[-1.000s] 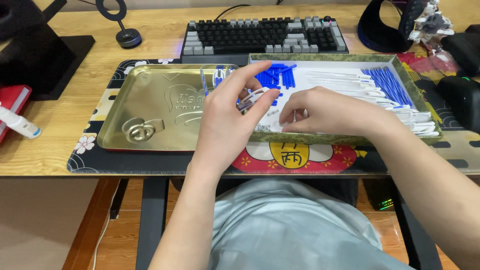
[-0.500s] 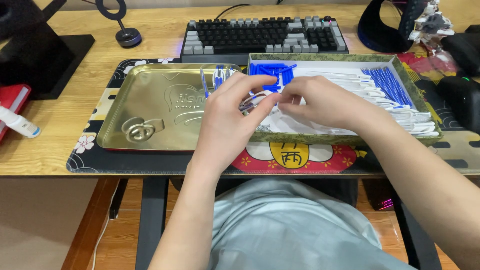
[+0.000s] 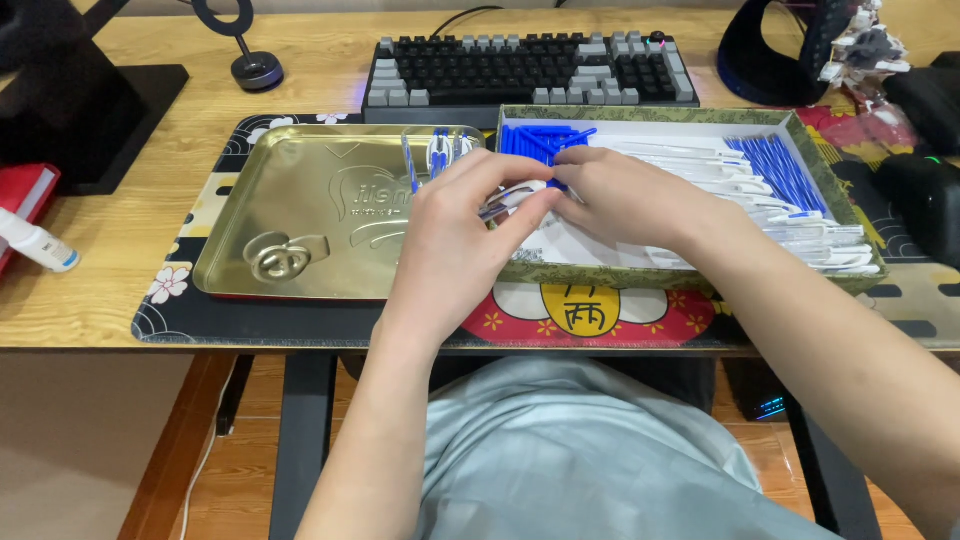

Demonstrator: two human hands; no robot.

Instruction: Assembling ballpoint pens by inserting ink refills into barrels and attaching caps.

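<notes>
My left hand [image 3: 455, 235] and my right hand [image 3: 625, 200] meet over the near left corner of a shallow box [image 3: 690, 280] with a patterned green rim. Between the fingertips of both hands is a small white and blue pen part [image 3: 515, 197]. The box holds a heap of blue pen parts [image 3: 540, 140] at its far left, a row of white pen bodies [image 3: 800, 225] and more blue pieces [image 3: 775, 165] at the right. To the left lies a gold metal tray [image 3: 310, 215] with a few assembled pens [image 3: 435, 152] at its far right corner.
A black keyboard [image 3: 525, 68] lies beyond the tray and box. A patterned desk mat [image 3: 590, 310] is under both. A black stand base [image 3: 85, 115], a red book [image 3: 25, 195] and a white tube [image 3: 35, 240] sit at the left. Dark objects [image 3: 925, 175] crowd the right edge.
My hands have drawn closer together, fingertips now touching around the small pen part. My left hand has closed a little and shifted right.
</notes>
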